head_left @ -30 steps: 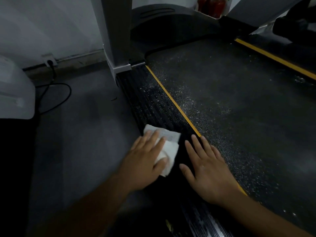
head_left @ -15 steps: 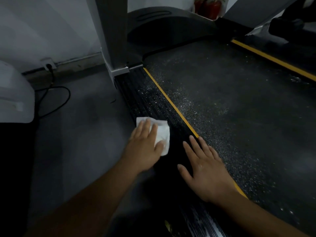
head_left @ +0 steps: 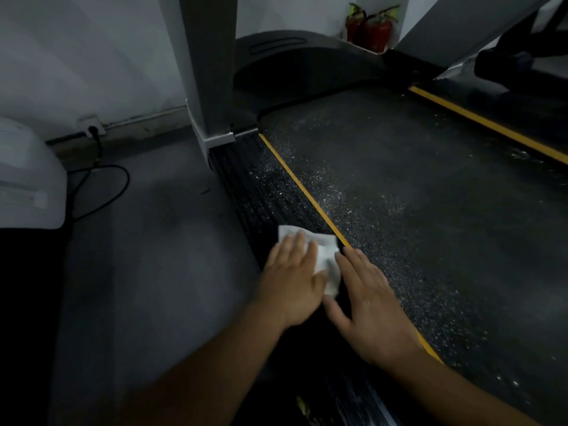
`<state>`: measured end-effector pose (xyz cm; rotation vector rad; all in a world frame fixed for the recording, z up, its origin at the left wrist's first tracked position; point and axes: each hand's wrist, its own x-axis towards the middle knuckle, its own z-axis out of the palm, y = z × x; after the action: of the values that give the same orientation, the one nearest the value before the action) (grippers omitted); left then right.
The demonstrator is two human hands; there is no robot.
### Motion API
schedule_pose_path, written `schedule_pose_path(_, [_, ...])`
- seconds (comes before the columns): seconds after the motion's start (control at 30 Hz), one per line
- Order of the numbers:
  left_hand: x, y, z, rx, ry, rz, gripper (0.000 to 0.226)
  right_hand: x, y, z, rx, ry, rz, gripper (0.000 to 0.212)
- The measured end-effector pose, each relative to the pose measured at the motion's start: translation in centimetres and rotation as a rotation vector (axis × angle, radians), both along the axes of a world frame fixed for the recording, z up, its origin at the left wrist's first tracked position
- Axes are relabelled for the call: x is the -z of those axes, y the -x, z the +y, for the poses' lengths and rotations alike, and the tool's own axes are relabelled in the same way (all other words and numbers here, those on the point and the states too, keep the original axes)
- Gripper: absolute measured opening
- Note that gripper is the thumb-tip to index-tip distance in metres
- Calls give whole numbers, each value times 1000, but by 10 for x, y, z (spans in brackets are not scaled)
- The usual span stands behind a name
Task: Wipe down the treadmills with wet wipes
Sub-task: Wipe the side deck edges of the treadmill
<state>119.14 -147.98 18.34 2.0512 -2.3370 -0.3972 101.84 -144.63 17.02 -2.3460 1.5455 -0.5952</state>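
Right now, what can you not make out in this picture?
Head view:
Wet wipe: partly hidden under the left hand.
Side rail near the bottom edge: too dark.
White object: cut off by the left edge.
Red objects at the back: too small to identify.

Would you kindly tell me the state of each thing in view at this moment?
left hand, open flat, pressing the wipe
wipe, lying flat on the side rail
right hand, open flat, resting on the side rail beside the wipe
side rail, speckled white ahead of the wipe
belt, speckled white
plug, in the wall socket
fire extinguishers, upright
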Motion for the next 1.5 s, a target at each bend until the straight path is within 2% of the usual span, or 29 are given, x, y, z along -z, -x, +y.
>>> schedule_pose_path(0.03, [1,5,3,37,-37,69,81,1,1,1,11,37,-47,73])
schedule_pose_path(0.07, [-2,7,5,44,-69,214,78,2,3,2,23,64,-78,72])
schedule_pose_path(0.13, [-14,-3,5,-107,-51,631,67,3,4,3,-2,114,-73,68])
schedule_pose_path(0.17, [-18,-11,8,-189,-5,734,63,2,4,2,-71,145,-26,65])
schedule_pose_path(0.2, [-17,-19,10,-217,51,732,59,2,2,0,-162,157,47,62])
schedule_pose_path(0.27, [-10,-31,17,-178,85,449,61,3,-8,-15,-254,106,189,59])
schedule_pose_path(0.33, [3,-36,23,-123,62,214,63,5,-25,-29,-192,37,238,63])
schedule_pose_path(0.37, [9,-37,23,-119,43,183,63,8,-32,-30,-154,31,242,63])
schedule_pose_path(0.53, [-1,-48,9,-94,-4,207,57,11,-16,-8,-179,37,267,62])
schedule_pose_path(0.6, [2,-47,9,-75,10,133,61,8,-11,-26,-97,-22,291,73])
schedule_pose_path(0.67, [7,-44,11,-83,22,136,64,3,-26,-54,-1,-111,305,88])
schedule_pose_path(0.73, [8,-45,11,-85,25,147,63,-1,-48,-71,20,-133,324,92])
schedule_pose_path(0.8, [6,-48,10,-62,32,132,63,-3,-53,-76,-42,-45,299,76])
schedule_pose_path(0.9, [4,-47,12,-63,29,145,63,-9,-36,-70,-70,147,216,35])
schedule_pose_path(0.97, [7,-46,11,-50,27,155,63,-22,-25,-66,-119,64,143,28])
schedule_pose_path(1.07, [10,-49,10,-51,40,169,77,-49,-22,-69,-253,-197,-32,21])
schedule_pose_path(1.17, [9,-48,9,-44,44,152,71,-66,-26,-93,-223,-367,-6,32])
schedule_pose_path(1.23, [5,-48,10,-43,45,144,64,-64,-29,-103,-105,-200,136,34])
schedule_pose_path(1.3, [5,-48,10,-48,49,148,64,-56,-31,-96,42,-5,157,36])
schedule_pose_path(1.4, [8,-47,11,-50,72,158,67,-27,-40,-75,7,16,127,40])
schedule_pose_path(1.5, [11,-47,11,-48,69,174,63,0,-56,-71,-24,-90,251,77])
